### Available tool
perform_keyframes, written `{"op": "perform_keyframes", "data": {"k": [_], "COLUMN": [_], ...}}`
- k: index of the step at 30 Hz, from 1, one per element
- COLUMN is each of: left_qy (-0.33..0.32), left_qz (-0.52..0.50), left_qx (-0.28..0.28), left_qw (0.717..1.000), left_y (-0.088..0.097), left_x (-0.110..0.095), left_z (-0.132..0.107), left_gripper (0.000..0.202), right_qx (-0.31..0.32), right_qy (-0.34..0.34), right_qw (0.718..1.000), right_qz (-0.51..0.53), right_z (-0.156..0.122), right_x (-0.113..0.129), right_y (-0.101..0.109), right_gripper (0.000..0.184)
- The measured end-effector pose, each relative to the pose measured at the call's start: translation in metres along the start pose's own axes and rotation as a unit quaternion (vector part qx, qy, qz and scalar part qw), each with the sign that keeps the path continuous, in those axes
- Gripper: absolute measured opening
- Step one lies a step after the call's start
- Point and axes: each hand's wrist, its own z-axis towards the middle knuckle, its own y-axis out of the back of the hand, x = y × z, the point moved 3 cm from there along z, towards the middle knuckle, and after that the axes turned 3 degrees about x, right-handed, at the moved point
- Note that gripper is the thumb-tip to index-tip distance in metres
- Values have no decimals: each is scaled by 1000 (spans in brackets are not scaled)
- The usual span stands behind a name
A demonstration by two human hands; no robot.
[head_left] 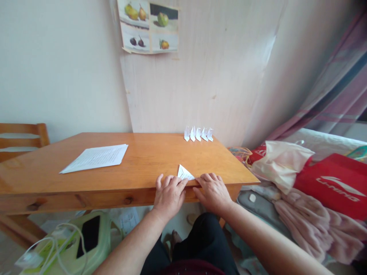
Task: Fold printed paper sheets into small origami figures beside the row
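A small folded white paper triangle lies at the near edge of the wooden table. My left hand rests over the table edge, its fingertips touching the paper's left side. To the right of the paper, my right hand has its fingers curled over the same edge, just touching the paper. Both hands lie fairly flat with the fingers close together. Several folded white paper pieces stand in a row at the table's far edge by the wall.
A printed sheet of paper lies on the table's left half. A wooden chair stands at far left. A green stool with a phone and cables is below left. Bags and a red bag pile on the right.
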Motion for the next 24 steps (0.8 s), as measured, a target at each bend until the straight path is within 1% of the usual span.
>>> {"op": "perform_keyframes", "data": {"k": [4,7,9,16,24], "left_qy": [8,10,11,15,24], "left_qz": [8,15,19,21,30], "left_qx": [7,2,-5,-28,-31], "left_qw": [1000,1000,1000,999,999], "left_y": [-3,-5,-6,-8,-2], "left_x": [1,2,3,10,16], "left_z": [2,3,3,-10,-19], "left_gripper": [40,37,37,41,40], "right_qx": [-15,-23,-22,-33,-31], "right_qy": [-9,32,48,27,14], "right_qw": [1000,999,998,998,998], "right_qz": [18,30,36,43,52], "right_z": [0,-1,-1,-1,-1], "right_x": [-3,3,7,11,10], "right_y": [-1,-4,-6,-10,-15], "right_gripper": [34,40,41,37,38]}}
